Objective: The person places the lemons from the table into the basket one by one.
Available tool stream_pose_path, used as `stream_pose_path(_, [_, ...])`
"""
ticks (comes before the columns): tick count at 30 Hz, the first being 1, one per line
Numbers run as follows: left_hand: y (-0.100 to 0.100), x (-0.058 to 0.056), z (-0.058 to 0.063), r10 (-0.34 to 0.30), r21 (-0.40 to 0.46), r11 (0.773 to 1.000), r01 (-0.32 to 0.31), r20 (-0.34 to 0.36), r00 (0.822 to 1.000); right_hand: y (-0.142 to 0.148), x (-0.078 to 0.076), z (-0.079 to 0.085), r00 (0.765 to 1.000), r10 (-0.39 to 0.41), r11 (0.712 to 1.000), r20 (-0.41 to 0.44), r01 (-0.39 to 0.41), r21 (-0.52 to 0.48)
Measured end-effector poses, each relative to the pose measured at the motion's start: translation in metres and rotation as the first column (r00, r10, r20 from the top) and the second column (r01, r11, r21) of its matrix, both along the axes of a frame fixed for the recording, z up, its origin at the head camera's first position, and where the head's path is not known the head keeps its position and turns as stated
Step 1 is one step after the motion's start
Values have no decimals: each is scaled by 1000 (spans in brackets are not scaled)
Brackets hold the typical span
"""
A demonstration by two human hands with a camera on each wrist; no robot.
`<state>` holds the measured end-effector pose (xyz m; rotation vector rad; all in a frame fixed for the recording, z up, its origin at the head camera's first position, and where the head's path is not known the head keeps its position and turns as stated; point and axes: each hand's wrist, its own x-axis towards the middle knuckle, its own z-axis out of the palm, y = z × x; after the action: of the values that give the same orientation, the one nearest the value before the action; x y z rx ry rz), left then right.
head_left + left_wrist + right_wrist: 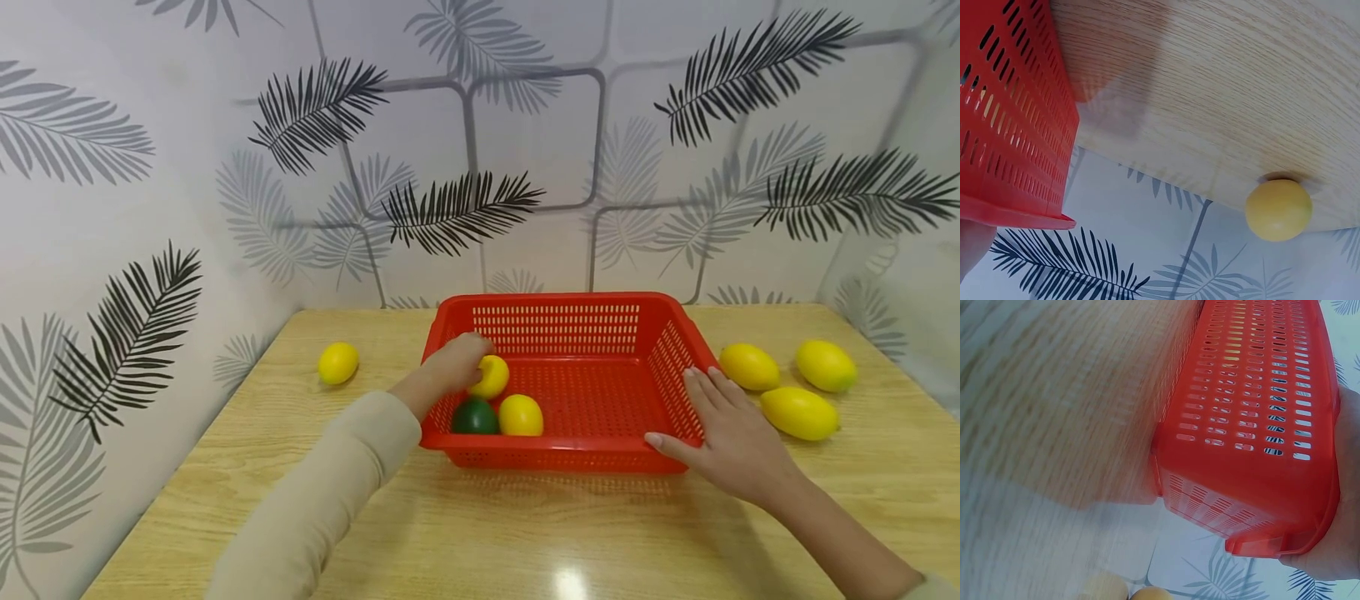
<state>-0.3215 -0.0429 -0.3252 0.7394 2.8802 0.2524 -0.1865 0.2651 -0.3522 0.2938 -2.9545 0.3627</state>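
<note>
My left hand (459, 362) reaches over the left rim of a red plastic basket (592, 443) and grips a yellow fruit (493, 379) inside it, its fingers partly hidden. Just in front of that fruit, a dark green fruit (475, 417) and another rounded yellow fruit (521, 415) lie in the basket's front left corner. My right hand (731, 433) rests on the front right corner, fingers straight over the side rim and thumb along the front rim. In the right wrist view, that hand (1335, 531) shows only in part beyond the perforated basket wall (1241, 456).
On the wooden table (300, 500), a single yellow fruit (338, 363) lies left of the basket. Three yellow oval fruits, one of them nearest the front (800, 413), lie close to its right side. A leaf-patterned wall (525, 142) stands behind the table.
</note>
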Motion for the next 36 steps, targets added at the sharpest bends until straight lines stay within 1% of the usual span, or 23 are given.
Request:
stream_pose_path(4, [1,1,-1,-5,12,1000,5,9,1000,-1,0,0,1000,-1,1000,-2,1,0])
stream_pose_path(13, [-4,3,-4,-10,6,1000,10,-21,1000,-2,1,1,1000,2,1000,-11,-2,0])
stream_pose_path(15, [-6,3,-4,-5,16,1000,5,-36,999,-2,1,1,1000,2,1000,-8,-2,0])
stream_pose_path(17, [-8,3,-3,-3,33,999,5,-68,998,-1,1,0,1000,2,1000,-6,-2,0])
stream_pose_path(21, [-13,4,-3,-9,69,997,20,-152,988,-1,1,0,1000,3,1000,-1,-3,-1])
stream_pose_path(24, [-18,4,-2,-11,96,995,35,-235,972,0,1,-1,1000,2,1000,-3,-2,0])
stream_pose_path(27, [-25,5,-3,-8,145,988,57,-319,948,0,1,-1,1000,2,1000,-6,-2,1])
stream_pose_path(30, [-31,7,-2,10,194,979,68,-377,926,0,1,-1,1000,4,1000,-9,-4,1])
stream_pose_path(34, [-37,9,-2,56,263,962,66,-430,901,0,1,-1,1000,6,1000,-15,-6,3])
stream_pose_path(36, [-41,8,-3,85,298,952,65,-463,882,0,1,-1,1000,6,1000,-18,-6,5])
